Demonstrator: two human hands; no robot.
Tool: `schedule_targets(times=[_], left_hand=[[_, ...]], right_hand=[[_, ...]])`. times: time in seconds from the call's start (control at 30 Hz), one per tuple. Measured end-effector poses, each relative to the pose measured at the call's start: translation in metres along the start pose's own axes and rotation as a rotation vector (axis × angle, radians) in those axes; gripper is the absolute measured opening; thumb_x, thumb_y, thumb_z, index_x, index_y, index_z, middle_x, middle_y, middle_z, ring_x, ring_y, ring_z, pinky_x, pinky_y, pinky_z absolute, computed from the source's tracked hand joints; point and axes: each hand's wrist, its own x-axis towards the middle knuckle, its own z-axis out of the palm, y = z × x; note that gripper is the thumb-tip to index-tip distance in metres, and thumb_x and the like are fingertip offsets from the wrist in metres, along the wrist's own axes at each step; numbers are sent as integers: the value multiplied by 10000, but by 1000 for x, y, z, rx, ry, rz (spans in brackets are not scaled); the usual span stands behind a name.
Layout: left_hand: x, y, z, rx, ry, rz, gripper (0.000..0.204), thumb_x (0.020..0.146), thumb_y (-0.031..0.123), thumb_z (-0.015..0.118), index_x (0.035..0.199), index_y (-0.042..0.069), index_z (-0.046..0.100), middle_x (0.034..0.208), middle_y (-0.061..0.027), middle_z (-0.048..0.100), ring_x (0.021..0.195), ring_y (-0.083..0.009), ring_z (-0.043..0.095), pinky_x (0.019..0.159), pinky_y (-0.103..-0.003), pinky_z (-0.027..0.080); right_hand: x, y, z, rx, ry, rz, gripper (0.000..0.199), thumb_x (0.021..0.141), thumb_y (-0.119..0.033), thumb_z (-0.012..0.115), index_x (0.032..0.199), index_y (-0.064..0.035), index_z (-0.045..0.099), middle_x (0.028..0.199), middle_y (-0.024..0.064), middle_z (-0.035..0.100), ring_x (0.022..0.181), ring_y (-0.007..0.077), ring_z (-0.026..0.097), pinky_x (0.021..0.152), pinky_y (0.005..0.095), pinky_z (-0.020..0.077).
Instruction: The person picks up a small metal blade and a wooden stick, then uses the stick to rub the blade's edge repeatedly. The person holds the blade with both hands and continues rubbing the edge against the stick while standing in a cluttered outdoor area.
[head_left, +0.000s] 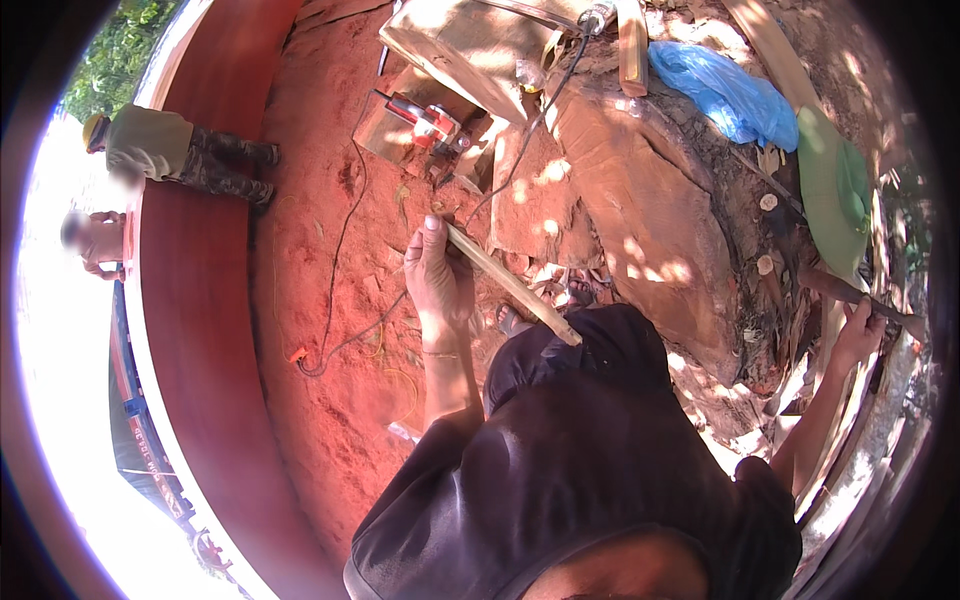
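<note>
My left hand [440,275] is closed around one end of a pale, narrow wooden stick [512,287]. The stick slants down to the right, and its lower end is in front of my dark clothing. Far out to the right, my right hand [860,332] has its fingers closed on a long, dark brown piece [845,290] that widens at its right end. Whether that piece is a blade or wood I cannot tell. A green cloth-like item [835,190] lies just beyond it.
A red-and-white power tool [432,125] rests on wooden blocks, with a dark cable [335,290] looping over reddish ground. A big wood slab [640,200] lies ahead, with a blue plastic bag [725,90] beyond. Two people are at left, behind a long reddish panel [200,270].
</note>
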Motion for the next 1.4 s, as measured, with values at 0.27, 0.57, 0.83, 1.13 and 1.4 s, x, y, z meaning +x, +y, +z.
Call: schedule_targets(times=[0.27,0.57,0.83,1.13,1.4], left_hand=[[-2,0,13,48,31,6,215,965,229,661,1011,20,645,783,-30,644,682,-142,677,569,-302,615],[-6,4,18,95,113,134,174,944,180,686,996,19,641,796,-63,659,613,-145,635,495,-247,582],[-20,-5,28,342,135,137,313,877,300,772,1002,34,662,884,-52,644,790,-149,645,619,-236,519],[-14,-10,36,440,83,127,333,892,337,753,993,42,636,904,-50,605,924,-173,590,785,-310,453],[-9,-14,30,452,43,111,372,884,346,759,1037,29,637,970,-66,615,964,-178,585,822,-307,455]], right_hand=[[-38,57,29,496,122,636,302,961,-210,599,1121,43,556,1072,121,623,955,209,653,866,335,611],[-51,124,21,543,69,1097,314,983,-233,574,1165,17,520,1001,178,638,864,283,694,792,353,636],[-79,72,51,583,169,995,260,909,-167,659,991,40,524,878,148,630,769,273,707,719,371,658],[-83,47,71,595,248,1117,196,933,-125,628,1034,22,547,908,182,651,759,277,703,692,361,658],[-57,61,80,423,161,1178,205,912,-80,641,1076,-3,546,902,170,660,736,277,710,660,349,658]])
